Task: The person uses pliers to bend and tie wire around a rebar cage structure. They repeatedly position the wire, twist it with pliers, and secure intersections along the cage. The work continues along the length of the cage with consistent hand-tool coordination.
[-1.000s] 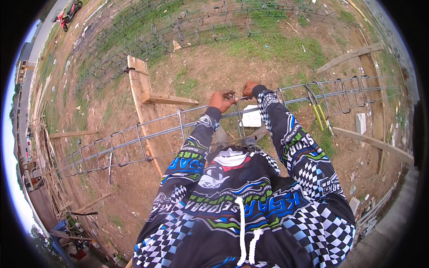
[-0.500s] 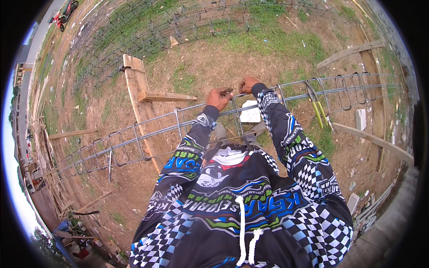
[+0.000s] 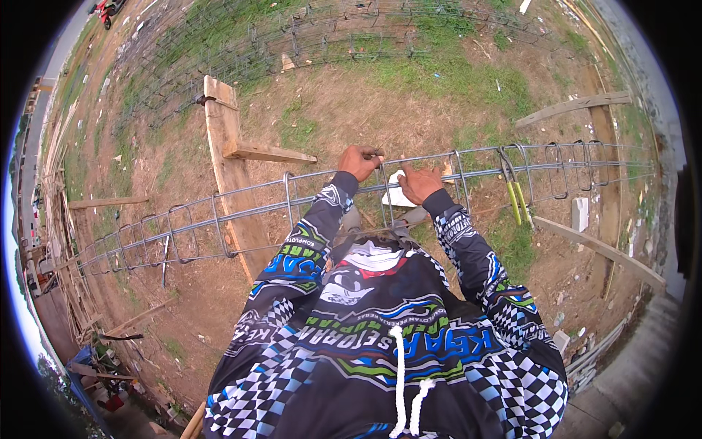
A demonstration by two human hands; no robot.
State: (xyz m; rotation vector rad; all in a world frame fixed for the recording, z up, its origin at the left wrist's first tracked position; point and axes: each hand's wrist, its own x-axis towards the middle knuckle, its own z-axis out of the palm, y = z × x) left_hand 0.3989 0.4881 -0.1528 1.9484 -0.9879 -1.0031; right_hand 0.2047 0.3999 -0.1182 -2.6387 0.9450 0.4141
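A long rebar cage (image 3: 329, 191) of steel bars and square stirrups runs across in front of me. My left hand (image 3: 357, 163) is at the upper bar, beside a stirrup (image 3: 387, 192). Its fingers are pinched together at that joint, and anything small between them is hidden. Just right of the stirrup, my right hand (image 3: 422, 182) lies over the bars with its fingers apart, one finger pointing toward the joint. Pincers with yellow-green handles (image 3: 518, 201) hang on the cage farther right. Below the hands lies a white slab (image 3: 397, 192), partly covered by the right hand.
A wooden plank support (image 3: 223, 139) with a crosspiece stands under the cage at left. More rebar cages (image 3: 292, 44) lie on the grass beyond. Boards (image 3: 599, 249) and a pale block (image 3: 580, 214) are at right. A red motorcycle (image 3: 107, 13) is far left.
My right hand has come away from the joint, down and to the right, and its fingers have spread. My left hand stays pinched at the same spot. The view has shifted slightly.
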